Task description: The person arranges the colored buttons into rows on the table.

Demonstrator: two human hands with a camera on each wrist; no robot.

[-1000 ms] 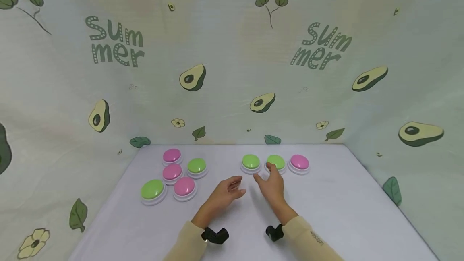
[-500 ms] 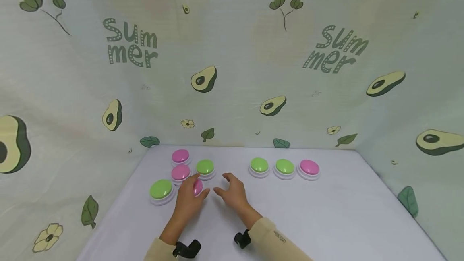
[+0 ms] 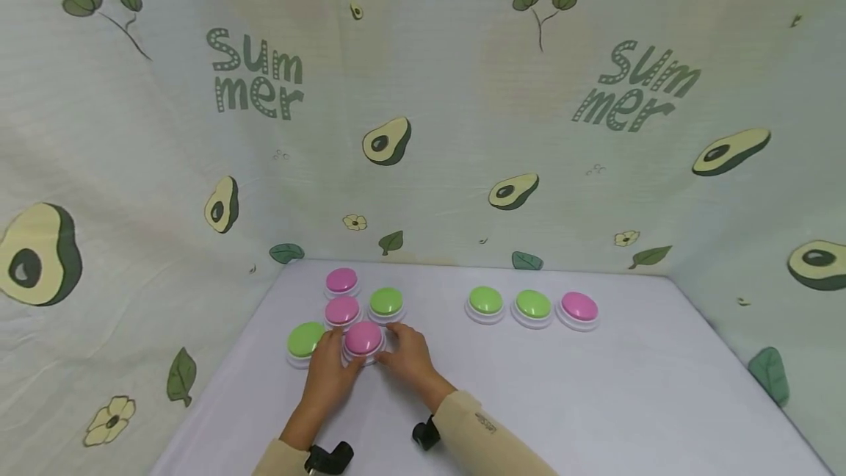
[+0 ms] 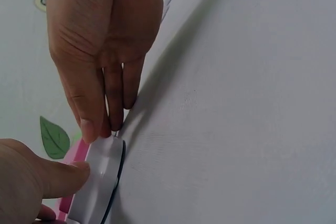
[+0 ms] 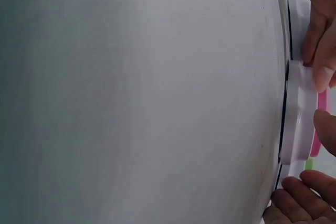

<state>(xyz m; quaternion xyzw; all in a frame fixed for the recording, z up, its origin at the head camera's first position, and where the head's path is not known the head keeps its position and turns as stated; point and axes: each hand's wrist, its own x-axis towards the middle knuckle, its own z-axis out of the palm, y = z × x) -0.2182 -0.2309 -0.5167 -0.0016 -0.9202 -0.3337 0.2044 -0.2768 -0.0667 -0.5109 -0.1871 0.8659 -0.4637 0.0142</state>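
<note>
Both hands are at a pink push button (image 3: 363,337) with a white round base, the front one of a left-hand cluster. My left hand (image 3: 327,373) holds its left side, thumb at the front; in the left wrist view that thumb (image 4: 65,178) lies on the white base. Around the right side comes my right hand (image 3: 411,358), with thumb and fingertips at the base. Behind stands another pink button (image 3: 342,310), and a green button (image 3: 386,301) sits behind to the right. A second green button (image 3: 305,339), at the left, is partly hidden by the left hand.
A third pink button (image 3: 341,280) is at the back left. To the right, two green buttons (image 3: 485,300) (image 3: 532,304) and a pink button (image 3: 579,306) form a row on the white table (image 3: 568,402). A printed cloth (image 3: 449,94) hangs behind.
Both hands have moved left from near the right-hand row to the front pink button and closed in on its sides. The view has turned slightly right to left, shifting the scene rightward.
</note>
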